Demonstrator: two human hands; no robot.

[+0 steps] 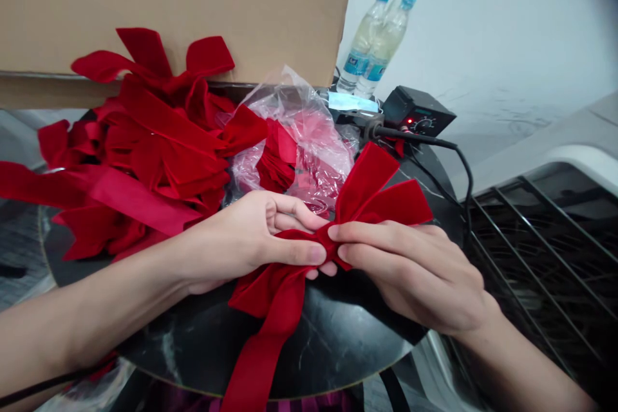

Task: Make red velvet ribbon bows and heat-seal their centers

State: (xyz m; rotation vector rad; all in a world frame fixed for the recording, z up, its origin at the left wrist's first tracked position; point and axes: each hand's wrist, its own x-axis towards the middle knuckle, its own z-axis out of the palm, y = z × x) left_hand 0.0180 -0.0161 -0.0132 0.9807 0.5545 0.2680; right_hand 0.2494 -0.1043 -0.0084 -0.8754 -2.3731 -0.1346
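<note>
Between my two hands is a red velvet ribbon bow [367,190], its loops spreading to the upper right and a long tail hanging down over the table's front edge. My left hand [280,235] is closed on the bow's middle from the left, the thumb lying across the front and the other fingers behind. From the right, my right hand [415,264] pinches the same middle with its fingertips. The bow's knot is mostly covered by fingers. A heap of red velvet bows [164,141] lies on the left of the round black table [338,341].
Behind the heap stands a large cardboard box [193,6]. A clear plastic bag [309,135] holds red ribbon pieces. Two bottles [371,45], a blue face mask [352,103] and a black control box [418,112] with a cable sit at the back right. A slatted rack [545,238] flanks the table.
</note>
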